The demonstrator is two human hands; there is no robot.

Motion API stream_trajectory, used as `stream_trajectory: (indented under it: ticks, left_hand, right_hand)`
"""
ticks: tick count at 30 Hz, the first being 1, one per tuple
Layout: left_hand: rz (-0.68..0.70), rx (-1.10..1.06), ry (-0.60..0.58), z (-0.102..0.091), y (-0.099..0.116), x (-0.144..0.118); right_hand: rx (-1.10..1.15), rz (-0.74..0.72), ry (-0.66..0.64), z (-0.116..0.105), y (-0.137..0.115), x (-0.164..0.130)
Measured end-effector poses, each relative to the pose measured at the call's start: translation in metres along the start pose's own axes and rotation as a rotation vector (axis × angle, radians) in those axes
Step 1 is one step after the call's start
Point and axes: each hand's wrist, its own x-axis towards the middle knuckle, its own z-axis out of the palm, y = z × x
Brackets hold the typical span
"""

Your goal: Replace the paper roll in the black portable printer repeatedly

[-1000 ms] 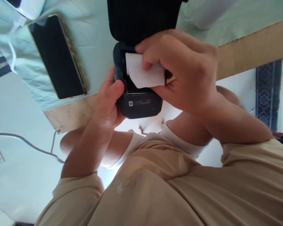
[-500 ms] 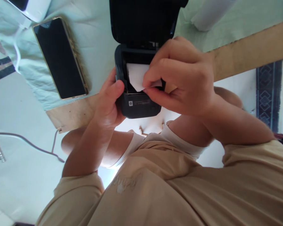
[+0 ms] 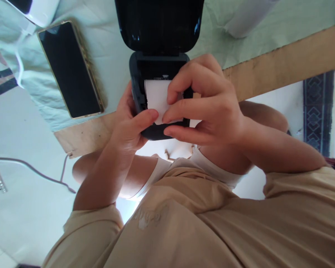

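Note:
A small black printer [image 3: 139, 80] with its lid [image 3: 159, 26] swung open lies at the near edge of the table. A strip of white paper [image 3: 155, 97] comes out of its compartment and lies over the front lip. My left hand [image 3: 128, 128] grips the printer's left side from below, and its thumb presses on the paper's lower edge. My right hand [image 3: 209, 108] reaches in from the right and pinches the paper between thumb and fingers, covering the printer's right half.
A dark phone [image 3: 69, 69] lies face up on the pale green cloth [image 3: 111, 56] left of the printer. A white roll [image 3: 248, 15] rests at the back right, a white object [image 3: 40, 9] at the back left. The wooden table edge [image 3: 284, 61] runs right; a cable [image 3: 30, 169] crosses the floor.
The paper has been drawn down over the printer's front lip. My left thumb has moved from the printer's side onto the paper. The printer has shifted slightly left.

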Motion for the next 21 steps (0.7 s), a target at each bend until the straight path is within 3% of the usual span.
stream_trajectory:
  ticks: [7,12,17,21]
  left_hand:
    - [0.1,-0.013,-0.115,-0.013,-0.01,0.005]
    - [0.118,-0.018,-0.061,-0.009,-0.006,0.003]
    - [0.021,0.023,0.0,-0.007,-0.004,-0.004]
    - [0.076,0.015,-0.015,-0.008,-0.006,-0.002]
  right_hand:
    - [-0.156,0.194,-0.041,-0.006,0.0,0.005]
    - [-0.1,0.186,-0.039,-0.001,0.0,0.003]
    - [-0.067,0.216,-0.067,-0.003,0.0,0.004]
    - [-0.057,0.248,-0.044,-0.002,0.001,0.004]
